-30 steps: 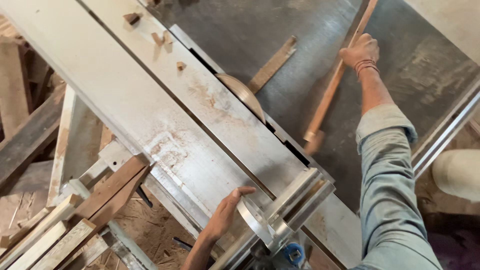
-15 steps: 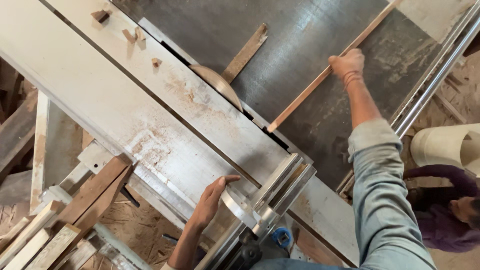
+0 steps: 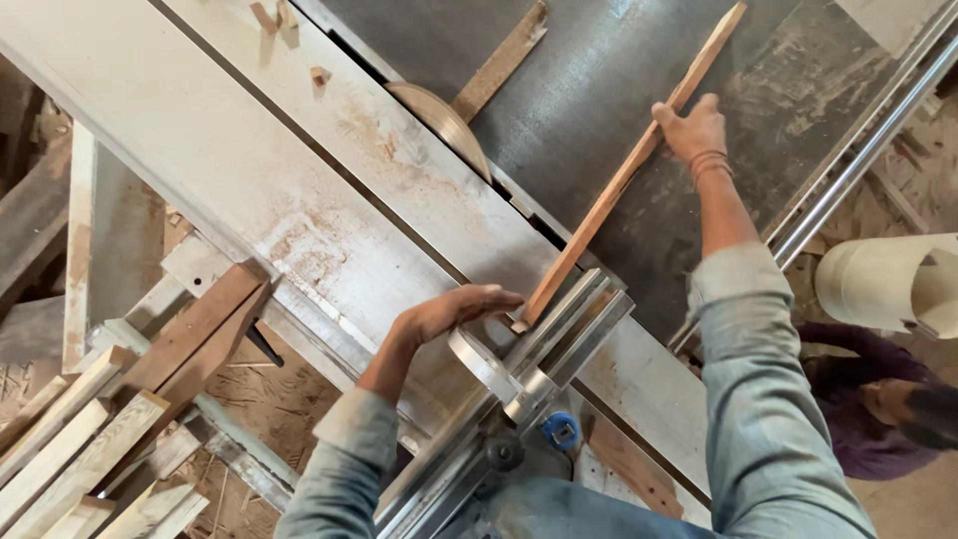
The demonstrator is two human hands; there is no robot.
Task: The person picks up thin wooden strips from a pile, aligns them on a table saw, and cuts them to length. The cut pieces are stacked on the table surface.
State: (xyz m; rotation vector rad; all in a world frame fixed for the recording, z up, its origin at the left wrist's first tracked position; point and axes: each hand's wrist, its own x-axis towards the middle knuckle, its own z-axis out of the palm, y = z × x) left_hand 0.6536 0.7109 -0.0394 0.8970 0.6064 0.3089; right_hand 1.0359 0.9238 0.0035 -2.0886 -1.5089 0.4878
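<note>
A long thin wooden strip [image 3: 609, 200] lies diagonally on the dark steel top of a table saw [image 3: 619, 90]. My right hand [image 3: 691, 130] grips the strip near its far end. The strip's near end meets the metal cross fence [image 3: 559, 339], where my left hand [image 3: 454, 311] rests with fingers together, its fingertips close to that end. The round saw blade [image 3: 444, 120] pokes up through the slot to the left of the strip, apart from it.
A pale sliding table [image 3: 230, 150] runs diagonally with small wood offcuts [image 3: 274, 15] on it. A second wooden strip [image 3: 499, 62] lies behind the blade. Stacked timber [image 3: 80, 449] sits lower left. A white bucket [image 3: 888, 279] and another person [image 3: 878, 409] are at the right.
My right hand has swung the strip so its near end has come back against the cross fence. My left hand has moved up toward that end.
</note>
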